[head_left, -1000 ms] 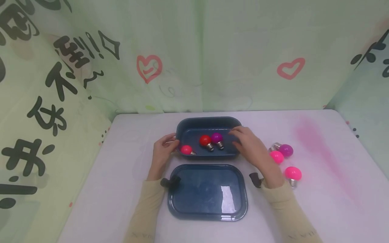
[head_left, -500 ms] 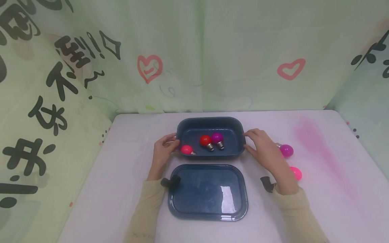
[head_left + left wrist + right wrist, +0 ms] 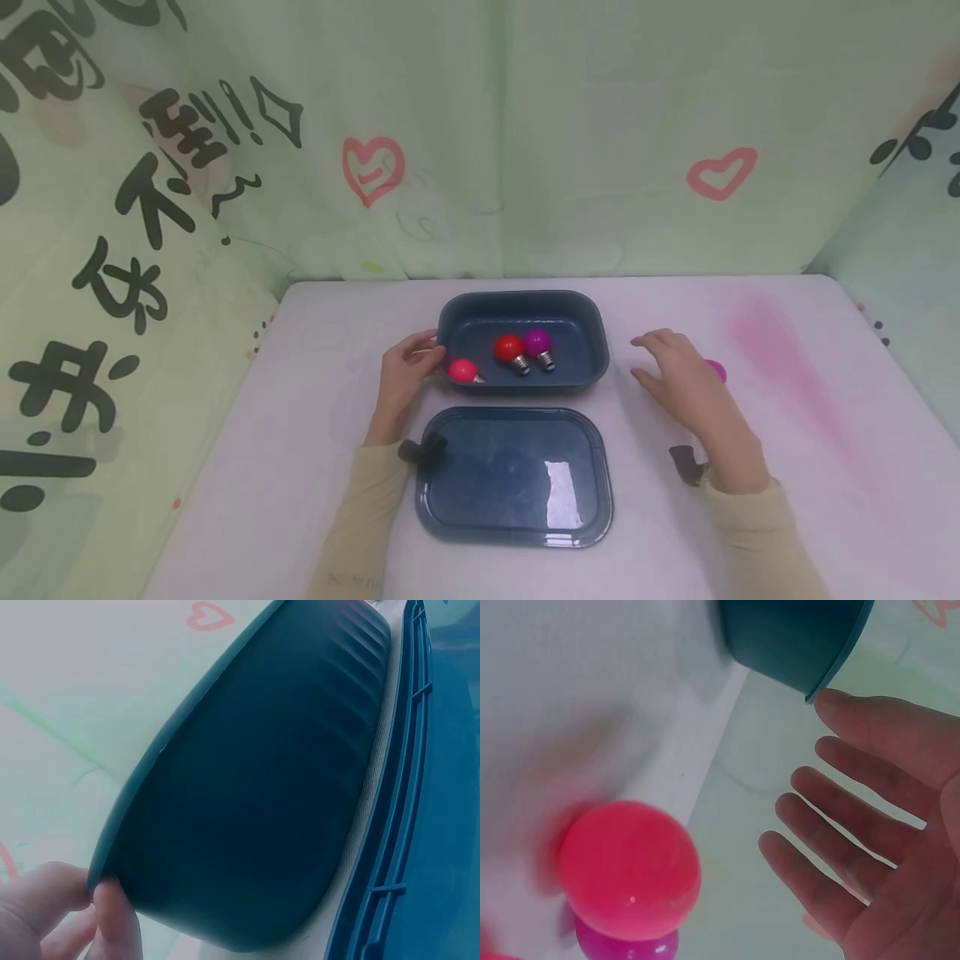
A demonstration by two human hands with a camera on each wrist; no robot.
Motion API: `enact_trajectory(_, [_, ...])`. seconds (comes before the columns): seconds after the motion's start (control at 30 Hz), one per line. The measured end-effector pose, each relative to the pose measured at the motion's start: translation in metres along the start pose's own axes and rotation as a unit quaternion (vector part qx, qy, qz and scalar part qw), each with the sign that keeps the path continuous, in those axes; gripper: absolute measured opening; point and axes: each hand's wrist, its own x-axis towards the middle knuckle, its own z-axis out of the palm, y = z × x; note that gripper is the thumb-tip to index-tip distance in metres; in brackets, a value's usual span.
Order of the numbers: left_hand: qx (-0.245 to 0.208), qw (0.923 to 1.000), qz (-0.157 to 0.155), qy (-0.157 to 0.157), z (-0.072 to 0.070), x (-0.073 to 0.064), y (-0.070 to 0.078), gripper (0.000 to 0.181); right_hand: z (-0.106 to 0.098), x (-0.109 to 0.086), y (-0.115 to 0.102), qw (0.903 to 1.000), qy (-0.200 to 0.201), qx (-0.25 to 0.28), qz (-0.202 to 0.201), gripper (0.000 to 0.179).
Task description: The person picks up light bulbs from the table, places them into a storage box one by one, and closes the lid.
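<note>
A dark blue rectangular box (image 3: 480, 321) stands on the table. Inside it lie a red bulb (image 3: 509, 347), a purple bulb (image 3: 537, 341) and a pinkish-red bulb (image 3: 462, 370), all with metal screw bases. My left hand (image 3: 405, 375) pinches the box's left rim between thumb and fingers, as the left wrist view shows. To the right of the box, and apart from it, my right hand (image 3: 678, 383) is held with nothing in it, its fingers extended. Beyond it in the right wrist view are a pink bulb (image 3: 630, 870) and a purple bulb (image 3: 626, 945).
A dark blue lid (image 3: 510, 475) lies flat just in front of the box. The right arm hides most of the loose bulbs at the right in the head view. A pale green curtain (image 3: 555, 142) with drawings hangs behind the white table (image 3: 300, 483).
My right hand has come from over the box's right end, touched its right side, then drawn away to the right. The box's right end has shifted slightly right. My left hand keeps its hold.
</note>
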Motion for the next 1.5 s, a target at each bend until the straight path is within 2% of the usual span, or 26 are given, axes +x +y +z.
enact_trajectory(0.23, [0.003,1.0000,0.002,0.001,0.001,-0.001,0.001,0.038,-0.005,-0.010,0.011,0.9997,-0.008,-0.010,0.020,0.038])
enact_trajectory(0.5, [0.012,0.9999,0.004,0.004,0.001,-0.001,0.001,0.039,-0.008,-0.021,0.019,0.9997,0.019,-0.008,-0.015,0.035])
enact_trajectory(0.57, [0.012,0.9999,0.004,0.005,0.001,-0.001,0.000,0.038,-0.010,-0.022,0.020,0.9999,0.011,-0.007,-0.008,0.035])
enact_trajectory(0.77, [0.008,1.0000,0.001,0.004,0.001,-0.001,-0.001,0.038,-0.011,-0.026,0.023,0.9979,-0.050,-0.013,0.038,0.037])
enact_trajectory(0.9, [0.009,0.9999,0.002,0.006,0.001,-0.002,0.000,0.037,-0.011,-0.028,0.026,0.9962,-0.069,-0.017,0.051,0.037])
enact_trajectory(1.1, [0.006,1.0000,0.001,0.006,0.002,-0.001,0.001,0.037,-0.010,-0.034,0.026,0.9966,-0.065,-0.023,0.043,0.033])
enact_trajectory(1.5, [0.004,1.0000,0.000,0.008,0.002,-0.001,0.000,0.037,-0.009,-0.038,0.025,0.9970,-0.056,-0.036,0.039,0.036])
